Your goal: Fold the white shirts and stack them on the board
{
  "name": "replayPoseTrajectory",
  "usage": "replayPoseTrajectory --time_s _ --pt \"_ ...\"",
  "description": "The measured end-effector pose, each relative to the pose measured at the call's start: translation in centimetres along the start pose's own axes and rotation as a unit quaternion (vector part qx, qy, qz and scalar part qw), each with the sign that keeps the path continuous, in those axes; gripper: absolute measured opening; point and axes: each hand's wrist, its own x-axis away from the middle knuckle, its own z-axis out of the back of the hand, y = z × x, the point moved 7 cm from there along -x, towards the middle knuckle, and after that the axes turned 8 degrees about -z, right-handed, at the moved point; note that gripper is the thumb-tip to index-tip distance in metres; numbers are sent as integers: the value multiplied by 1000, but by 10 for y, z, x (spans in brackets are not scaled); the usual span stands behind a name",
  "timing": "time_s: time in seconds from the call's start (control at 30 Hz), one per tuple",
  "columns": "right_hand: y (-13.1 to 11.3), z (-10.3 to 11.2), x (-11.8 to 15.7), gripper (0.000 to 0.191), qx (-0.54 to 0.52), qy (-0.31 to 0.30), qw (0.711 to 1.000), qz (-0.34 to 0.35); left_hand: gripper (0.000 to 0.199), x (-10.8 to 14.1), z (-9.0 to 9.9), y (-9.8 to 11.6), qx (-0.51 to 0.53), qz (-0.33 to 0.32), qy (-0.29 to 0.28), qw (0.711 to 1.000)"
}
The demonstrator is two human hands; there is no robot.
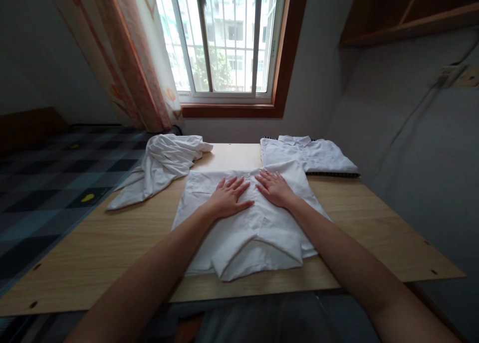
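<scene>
A white collared shirt [258, 218] lies spread on the wooden table in front of me, its collar towards me. My left hand [230, 197] rests flat on the left half of the shirt, fingers spread. On the right half my right hand [275, 187] also lies flat, with its fingers apart. A front seam runs between the two hands. Neither hand grips the cloth.
A crumpled white garment [164, 166] lies at the table's back left. Folded white shirts [318, 154] with a dark-edged item beneath sit at the back right. The wooden table [374, 233] borders a checkered bed [45, 193]. Beyond are a curtain [123, 49] and a barred window [228, 44].
</scene>
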Motion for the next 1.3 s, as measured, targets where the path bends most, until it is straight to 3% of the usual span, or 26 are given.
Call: replayPoseTrajectory --time_s 0.2,0.37,0.7,0.87,1.1,1.3 --pt "-2 1 1 55 4 -7 1000 -5 61 1 8 -29 -22 72 9 997" --pt "-3 3 1 54 2 -17 1000 -10 67 5 11 -63 -30 133 -9 991" --pt "17 5 -2 58 6 -11 998 -59 67 23 16 -89 -63 234 -7 970" --pt "37 7 -6 61 23 2 994 -110 73 29 20 -92 -79 259 -13 962" --pt "81 9 -12 64 19 32 986 -163 74 40 22 -110 -79 313 -10 946" --pt "121 7 -10 62 6 37 968 -247 69 43 25 -115 -77 323 -11 943"
